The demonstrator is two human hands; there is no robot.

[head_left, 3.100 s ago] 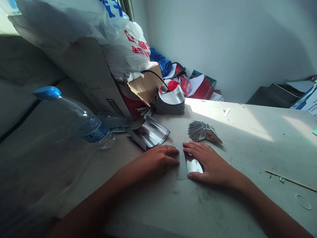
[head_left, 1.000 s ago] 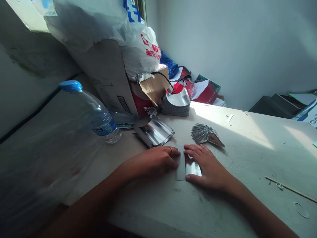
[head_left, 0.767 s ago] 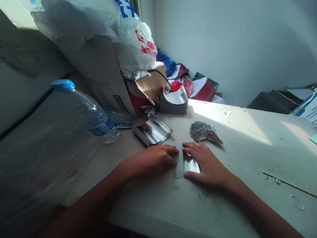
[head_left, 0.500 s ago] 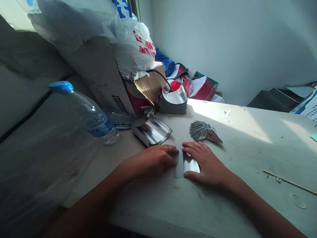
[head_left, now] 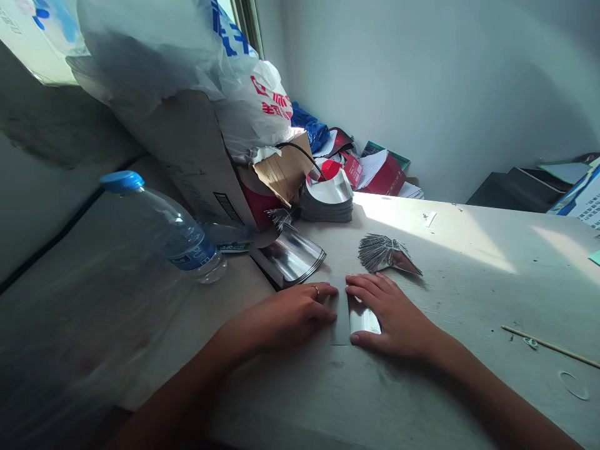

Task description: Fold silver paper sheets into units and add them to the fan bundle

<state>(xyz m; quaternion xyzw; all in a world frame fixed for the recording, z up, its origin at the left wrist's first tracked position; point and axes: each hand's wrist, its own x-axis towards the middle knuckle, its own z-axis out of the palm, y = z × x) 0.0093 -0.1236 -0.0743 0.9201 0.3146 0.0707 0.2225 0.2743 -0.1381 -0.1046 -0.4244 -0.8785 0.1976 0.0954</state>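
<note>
Foil sheet (head_left: 357, 322) on tabletop (head_left: 398, 400), under both hands, nearer the person than the fanned foil bundle (head_left: 376, 252)
Left hand (head_left: 293, 310): grip slightly spread, fingertips on the sheet's grey part; right hand (head_left: 394, 317): grip spread wide across its silver part, thumb at near end; left of bundle, curled foil pieces (head_left: 294, 255), then bottle (head_left: 187, 236) farther left; right of bundle and nearer the person, thin stick (head_left: 550, 346)
</note>
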